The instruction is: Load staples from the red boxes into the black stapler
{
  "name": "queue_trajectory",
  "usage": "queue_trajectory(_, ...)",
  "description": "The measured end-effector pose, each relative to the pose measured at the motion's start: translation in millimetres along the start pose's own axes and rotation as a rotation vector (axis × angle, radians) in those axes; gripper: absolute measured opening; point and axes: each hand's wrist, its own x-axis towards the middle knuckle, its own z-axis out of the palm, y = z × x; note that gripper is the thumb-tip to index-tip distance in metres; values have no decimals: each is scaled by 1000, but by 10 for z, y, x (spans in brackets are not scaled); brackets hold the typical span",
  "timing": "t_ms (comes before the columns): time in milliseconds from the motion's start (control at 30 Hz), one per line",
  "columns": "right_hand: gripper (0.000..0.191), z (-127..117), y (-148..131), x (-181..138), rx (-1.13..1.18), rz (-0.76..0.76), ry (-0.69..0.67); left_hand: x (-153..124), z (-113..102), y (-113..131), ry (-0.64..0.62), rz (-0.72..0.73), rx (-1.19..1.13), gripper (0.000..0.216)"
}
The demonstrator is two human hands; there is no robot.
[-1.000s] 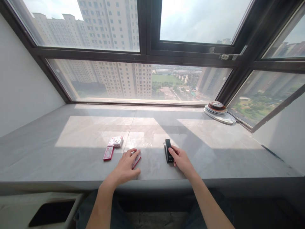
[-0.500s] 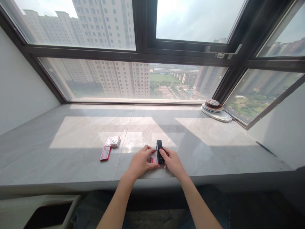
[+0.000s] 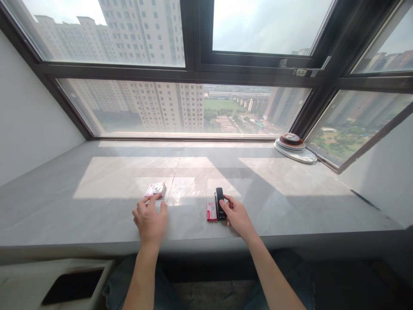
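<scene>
My right hand (image 3: pixel 237 215) grips a black stapler (image 3: pixel 220 204) from its right side, thumb on top, on the stone ledge. Flush along the stapler's left side lies a small red and white box (image 3: pixel 211 211), touched by neither hand. Over to the left, my left hand (image 3: pixel 150 221) reaches over the ledge with its fingers apart and thumb out. Its fingertips are at the near edge of a white and pink small box (image 3: pixel 155 189). The red box that lay in front of it is hidden under this hand.
A stack of plates (image 3: pixel 292 144) stands in the far right corner by the window frame (image 3: pixel 193 74). The ledge's front edge (image 3: pixel 290 236) runs just before my wrists. Below left is a pale piece with a dark opening (image 3: pixel 72 286).
My left hand has let go of the small red and white box beside the stapler and moved left to the other boxes. My right hand stays on the stapler.
</scene>
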Motion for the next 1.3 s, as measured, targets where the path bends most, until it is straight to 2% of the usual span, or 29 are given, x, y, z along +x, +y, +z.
queue_trajectory(33, 61, 2, 3, 0, -5, -1, 2, 55, -31, -151, 14, -92, 71, 45)
queue_trajectory(100, 60, 4, 2, -5, -12, -4, -1, 143, -76, -403, -50, -139, 162, 53)
queue_trajectory(167, 59, 3, -9, -15, -19, -13, -12, 189, -109, -545, -172, -51, 202, 56)
queue_trajectory(267, 60, -5, -34, -34, -35, -20, -32, 186, -155, -552, -372, 156, 153, 62)
queue_trajectory(333, 60, -10, -45, -43, -41, -20, -38, 152, -175, -462, -504, 274, 48, 69)
queue_trajectory(400, 60, -11, -45, -45, -41, -21, -36, 110, -170, -330, -582, 337, -70, 69)
queue_trajectory(533, 59, 0, -7, -26, -39, -20, -20, 42, -86, 25, -561, 415, -287, 56)
queue_trajectory(633, 60, 5, 22, -5, -33, -17, -18, 8, 9, 345, -636, 472, -426, 57)
queue_trajectory(800, 59, 3, 5, -11, -42, -35, -35, -70, 205, 799, -709, 637, -428, 60)
queue_trajectory(967, 58, 3, -10, -37, -57, -42, -42, -107, 234, 931, -715, 691, -434, 66)
queue_trajectory(1033, 60, 3, -7, -41, -51, -20, -33, 6, 152, 855, -681, 651, -477, 62)
queue_trajectory(1100, 62, 3, -14, -45, -43, -2, -19, 248, 54, 669, -585, 537, -503, 47)
queue_trajectory(1200, 63, 1, -55, -59, -36, 4, -15, 779, -38, 175, -360, 358, -429, 44)
queue_trajectory(1233, 63, 0, -72, -65, -39, -4, -8, 956, -45, -27, -321, 314, -372, 46)
queue_trajectory(1300, 65, 0, -102, -70, -54, -27, 22, 1233, -35, -425, -355, 270, -234, 54)
